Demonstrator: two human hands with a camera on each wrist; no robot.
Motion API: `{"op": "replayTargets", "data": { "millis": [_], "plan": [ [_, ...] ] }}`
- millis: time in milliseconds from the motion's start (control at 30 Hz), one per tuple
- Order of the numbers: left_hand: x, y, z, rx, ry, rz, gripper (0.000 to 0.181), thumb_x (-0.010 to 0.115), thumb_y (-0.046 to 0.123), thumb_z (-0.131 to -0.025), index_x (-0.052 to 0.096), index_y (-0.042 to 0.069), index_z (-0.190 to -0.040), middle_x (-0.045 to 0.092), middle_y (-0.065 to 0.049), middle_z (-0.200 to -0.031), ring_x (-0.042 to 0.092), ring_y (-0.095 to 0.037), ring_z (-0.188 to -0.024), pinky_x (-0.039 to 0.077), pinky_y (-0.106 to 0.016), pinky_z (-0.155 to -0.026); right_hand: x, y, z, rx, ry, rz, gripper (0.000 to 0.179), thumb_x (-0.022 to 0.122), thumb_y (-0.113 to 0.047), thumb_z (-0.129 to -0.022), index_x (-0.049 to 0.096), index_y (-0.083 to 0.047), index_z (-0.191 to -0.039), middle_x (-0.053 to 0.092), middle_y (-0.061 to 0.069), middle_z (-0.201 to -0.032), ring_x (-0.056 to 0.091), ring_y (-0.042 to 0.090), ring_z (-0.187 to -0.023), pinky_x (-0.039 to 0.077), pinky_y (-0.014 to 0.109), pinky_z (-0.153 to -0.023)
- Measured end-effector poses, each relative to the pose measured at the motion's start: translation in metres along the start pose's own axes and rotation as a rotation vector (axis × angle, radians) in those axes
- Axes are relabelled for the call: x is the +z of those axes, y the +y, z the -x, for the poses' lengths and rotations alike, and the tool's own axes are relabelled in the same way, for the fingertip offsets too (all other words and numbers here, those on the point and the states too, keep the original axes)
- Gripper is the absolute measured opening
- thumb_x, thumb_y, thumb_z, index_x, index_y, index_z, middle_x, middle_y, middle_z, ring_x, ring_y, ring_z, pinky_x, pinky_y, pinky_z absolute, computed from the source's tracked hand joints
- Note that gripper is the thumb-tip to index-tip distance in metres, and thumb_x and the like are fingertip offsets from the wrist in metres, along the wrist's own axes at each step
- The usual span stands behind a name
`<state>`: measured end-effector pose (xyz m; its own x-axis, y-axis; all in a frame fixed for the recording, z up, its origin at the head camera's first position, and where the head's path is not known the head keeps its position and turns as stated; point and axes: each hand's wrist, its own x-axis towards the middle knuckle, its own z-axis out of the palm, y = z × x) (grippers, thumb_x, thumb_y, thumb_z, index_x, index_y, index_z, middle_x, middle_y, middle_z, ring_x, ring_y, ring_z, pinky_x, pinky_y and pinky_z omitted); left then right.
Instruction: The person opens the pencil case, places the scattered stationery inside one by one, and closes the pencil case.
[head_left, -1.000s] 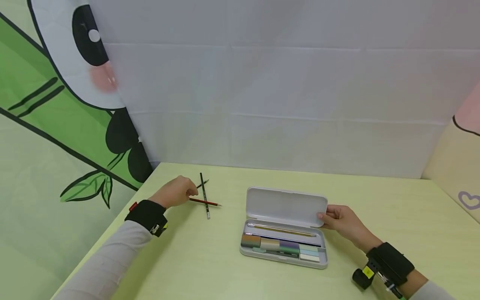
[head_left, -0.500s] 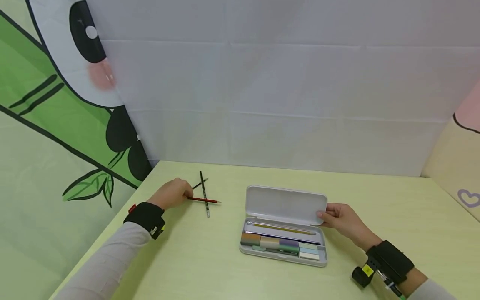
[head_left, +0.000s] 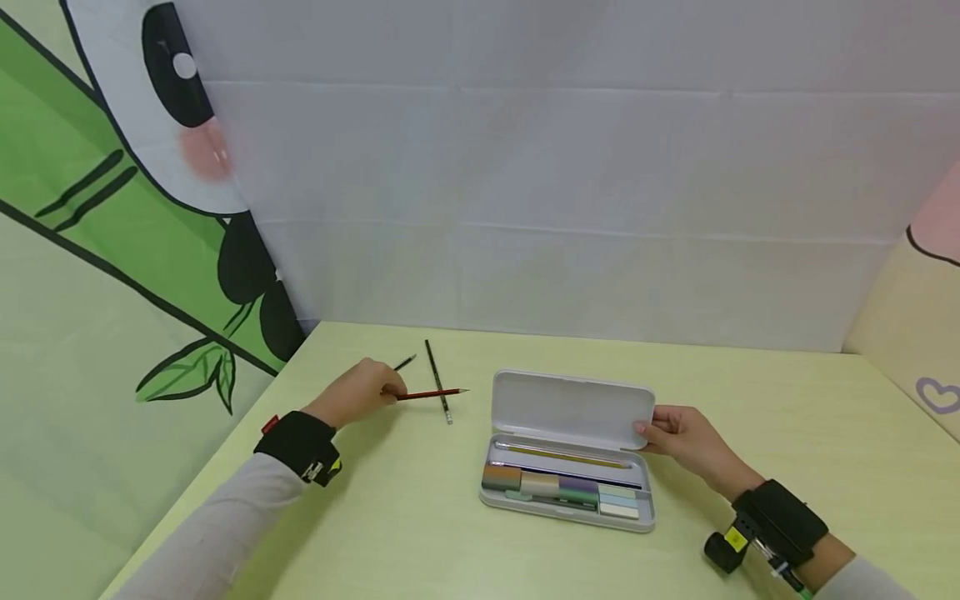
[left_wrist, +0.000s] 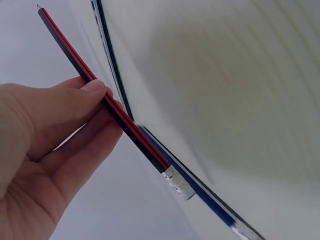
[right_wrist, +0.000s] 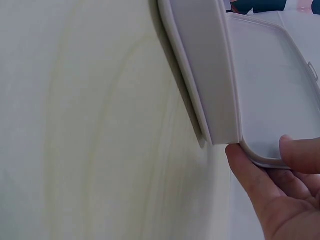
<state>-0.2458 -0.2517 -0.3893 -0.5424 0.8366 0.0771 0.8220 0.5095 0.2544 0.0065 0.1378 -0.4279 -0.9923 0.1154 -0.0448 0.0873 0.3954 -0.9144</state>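
Note:
My left hand [head_left: 363, 392] pinches a red-and-black striped pencil [left_wrist: 131, 131] between thumb and fingers, its white-capped end towards the left wrist camera. In the head view its sharpened tip points right, across a dark pencil [head_left: 434, 368] lying on the table. Another dark pencil [head_left: 406, 362] shows partly behind the hand. On the right, my right hand [head_left: 688, 443] grips the right edge of the raised lid [head_left: 572, 410] of a pale grey pencil case [head_left: 566, 521], thumb on the lid's inner face. Inside the case lie a yellow-gold pencil [head_left: 562, 455] and several coloured blocks.
The case stands on a pale yellow table [head_left: 420, 517], right of the loose pencils. A white cloth backdrop [head_left: 562, 167] rises behind the table's back edge, and a printed green panel [head_left: 135, 208] borders the left side.
My left hand has lifted the red-and-black pencil slightly and moved right. The dark pencil under it has shifted right and tilted. My right hand stays on the lid.

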Motion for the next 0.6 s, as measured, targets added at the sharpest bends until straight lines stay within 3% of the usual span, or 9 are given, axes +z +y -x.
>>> {"op": "replayTargets", "data": {
  "millis": [333, 467, 600],
  "plan": [
    [-0.004, 0.059, -0.01, 0.111, 0.003, -0.025, 0.013, 0.068, -0.002, -0.084, 0.077, 0.005, -0.09, 0.076, -0.006, -0.087, 0.066, -0.011, -0.074, 0.054, -0.024, -0.067, 0.001, -0.001, 0.001, 0.009, 0.007, 0.017, 0.046, 0.056, -0.013, -0.097, 0.048, 0.019, -0.129, 0.059, 0.034, -0.124, 0.07, 0.008, -0.096, 0.059, 0.029, -0.083],
    [-0.008, 0.079, -0.013, 0.127, 0.005, -0.04, 0.013, 0.067, -0.002, -0.084, 0.076, 0.006, -0.086, 0.075, -0.005, -0.082, 0.062, -0.008, -0.068, 0.051, -0.021, -0.062, 0.003, -0.002, 0.002, 0.013, 0.01, 0.026, 0.046, 0.056, -0.013, -0.097, 0.048, 0.019, -0.129, 0.06, 0.033, -0.123, 0.071, 0.016, -0.099, 0.059, 0.029, -0.082],
    [-0.011, 0.088, -0.013, 0.115, 0.036, -0.064, 0.017, 0.064, -0.004, -0.083, 0.076, 0.008, -0.083, 0.073, -0.003, -0.078, 0.06, -0.007, -0.067, 0.051, -0.021, -0.062, 0.003, -0.002, 0.003, 0.013, 0.008, 0.025, 0.046, 0.056, -0.012, -0.097, 0.048, 0.019, -0.129, 0.059, 0.034, -0.123, 0.07, 0.024, -0.102, 0.059, 0.03, -0.082]
  ]
}}
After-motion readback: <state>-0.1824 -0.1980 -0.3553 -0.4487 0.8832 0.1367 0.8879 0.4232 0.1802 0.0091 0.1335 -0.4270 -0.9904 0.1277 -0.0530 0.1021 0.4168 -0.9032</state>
